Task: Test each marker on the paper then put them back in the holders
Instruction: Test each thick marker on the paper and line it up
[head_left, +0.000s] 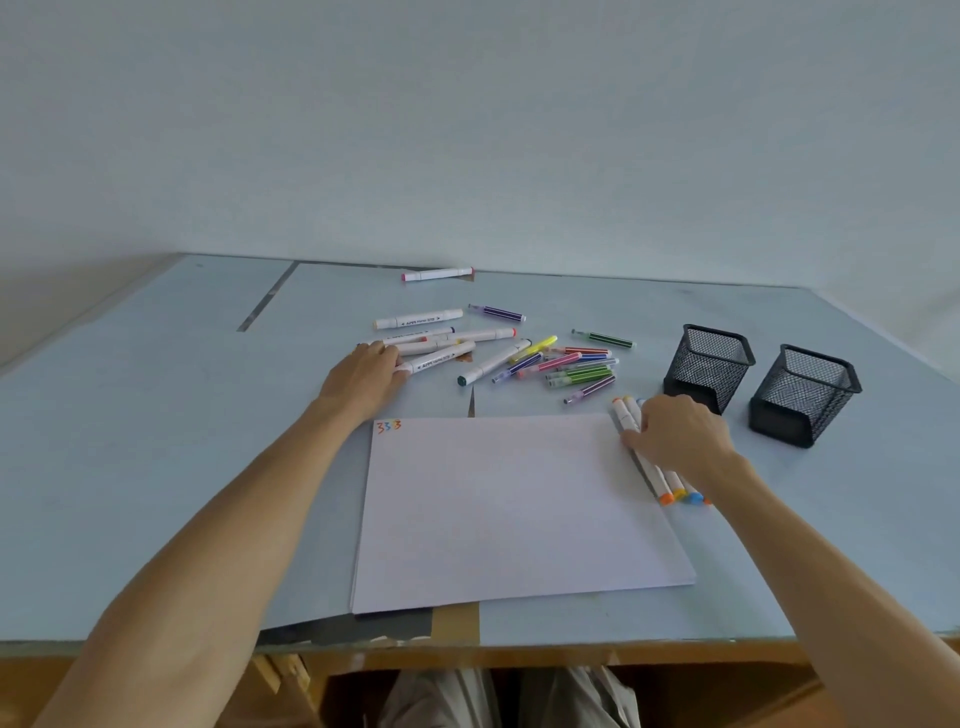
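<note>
Markers crowd the far middle, open table to the left

Scattered markers (524, 353) block the stretch beyond the paper (509, 509); two mesh holders (709, 364) wall off the right, leaving only a narrow gap between them. Bare table (156, 441) lies open on the left.

I see both forearms bare to the frame edge — no sleeves, watch or rings — and pale grey trousers (511, 699) below the desk.
</note>
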